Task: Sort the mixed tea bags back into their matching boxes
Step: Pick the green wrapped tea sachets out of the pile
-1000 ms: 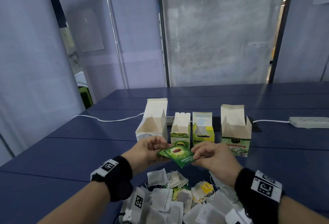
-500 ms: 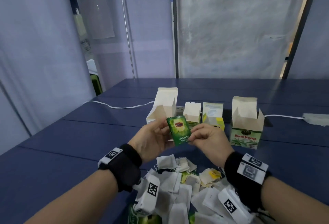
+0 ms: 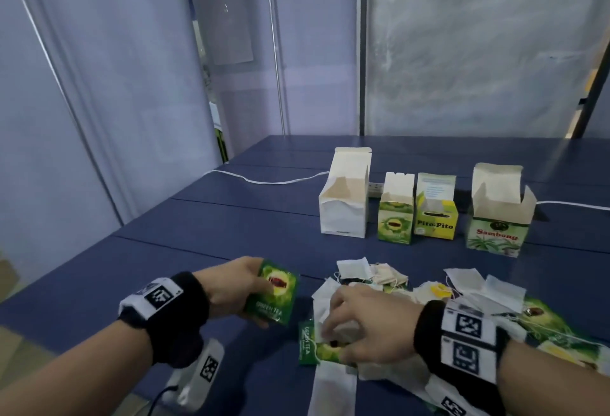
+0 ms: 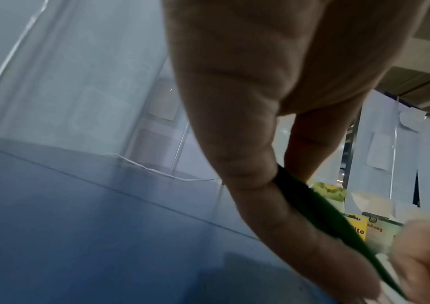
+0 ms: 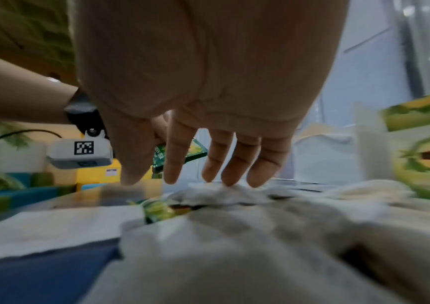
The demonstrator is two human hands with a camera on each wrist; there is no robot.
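Observation:
My left hand point(image 3: 255, 285) pinches a green tea sachet point(image 3: 275, 296) just above the blue table point(image 3: 198, 234); in the left wrist view it shows edge-on as a dark green strip point(image 4: 325, 222). My right hand point(image 3: 333, 333) is down on the pile of white tea bags point(image 3: 412, 287), its straight fingertips point(image 5: 229, 179) touching a white bag. Another green tea sachet point(image 3: 308, 344) lies partly under that hand. Behind stand four open boxes: a plain white box point(image 3: 345, 207), a green tea box point(image 3: 396, 224), a Pito-Pito box point(image 3: 435, 220) and a Sambong box point(image 3: 495, 234).
More green sachets point(image 3: 544, 320) lie at the right of the pile. A white cable point(image 3: 270, 181) runs along the table behind the boxes to a power strip point(image 3: 376, 187). Pale wall panels close off the left side and the back.
Both hands dropped from in front of the boxes toward the table. The right hand let go of the green sachet and went onto the pile; the left hand kept it and moved left.

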